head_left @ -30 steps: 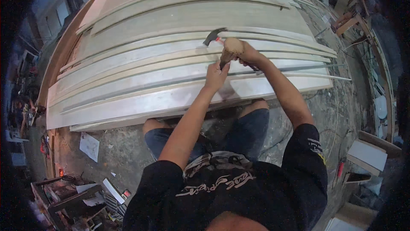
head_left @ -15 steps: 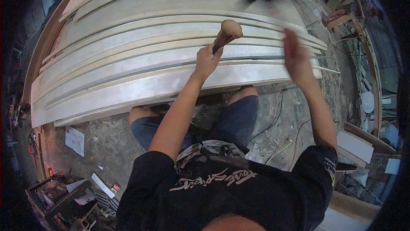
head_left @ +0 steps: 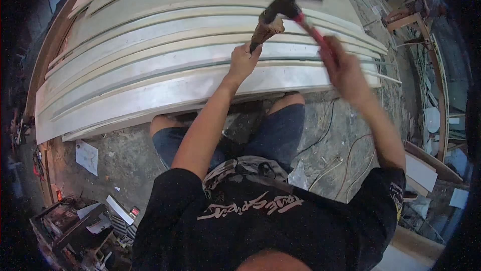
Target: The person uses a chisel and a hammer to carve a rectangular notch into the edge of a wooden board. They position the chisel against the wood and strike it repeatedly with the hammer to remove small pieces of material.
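Both hands work above centre frame. The left hand [head_left: 242,62] grips a wooden-handled chisel [head_left: 264,29] upright on pale stacked boards [head_left: 150,70]; the blurred right hand [head_left: 342,68] is closed around a red-handled hammer [head_left: 290,6], its head meeting the chisel top.

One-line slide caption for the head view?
Left hand steadies a wooden-handled chisel over stacked pale boards as the right hand swings a hammer.

hammer [head_left: 288,8] above chisel [head_left: 264,31], over boards [head_left: 150,70]

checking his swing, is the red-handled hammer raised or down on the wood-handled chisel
Raised: the red-handled hammer in the right hand sits above the wood-handled chisel, apart.
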{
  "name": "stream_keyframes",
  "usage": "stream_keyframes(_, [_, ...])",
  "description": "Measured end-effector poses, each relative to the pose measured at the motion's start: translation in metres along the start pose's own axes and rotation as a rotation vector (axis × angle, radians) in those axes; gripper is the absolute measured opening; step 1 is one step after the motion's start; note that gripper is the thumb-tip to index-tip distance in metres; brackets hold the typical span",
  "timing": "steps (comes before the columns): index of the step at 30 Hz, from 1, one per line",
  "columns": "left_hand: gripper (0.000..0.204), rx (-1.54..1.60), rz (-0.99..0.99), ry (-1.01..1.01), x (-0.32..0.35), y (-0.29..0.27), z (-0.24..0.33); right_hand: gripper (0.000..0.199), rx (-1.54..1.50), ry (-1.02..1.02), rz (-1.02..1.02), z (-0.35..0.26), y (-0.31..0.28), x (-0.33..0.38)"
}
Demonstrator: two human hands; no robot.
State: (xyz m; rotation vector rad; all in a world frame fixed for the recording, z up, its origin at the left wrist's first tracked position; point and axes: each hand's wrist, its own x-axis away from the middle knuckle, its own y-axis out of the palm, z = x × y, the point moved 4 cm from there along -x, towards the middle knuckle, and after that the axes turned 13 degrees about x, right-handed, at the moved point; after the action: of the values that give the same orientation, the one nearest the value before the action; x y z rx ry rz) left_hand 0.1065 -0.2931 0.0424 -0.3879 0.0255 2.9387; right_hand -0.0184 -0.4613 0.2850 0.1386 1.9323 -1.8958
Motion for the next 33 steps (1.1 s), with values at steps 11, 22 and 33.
stream_keyframes(11, [0.029,-0.1,0.013,0.017,-0.001,0.002,-0.001,0.027,0.224,-0.195,0.251,0.01,-0.006,0.009])
stream_keyframes(22, [0.038,-0.009,0.014,-0.03,0.003,-0.005,0.005,0.034,-0.685,0.371,-0.105,0.039,0.009,-0.049])
stream_keyframes(33, [0.044,-0.46,-0.259,0.119,0.012,-0.019,0.015,0.041,-0.514,0.413,-0.725,0.094,0.255,-0.136])
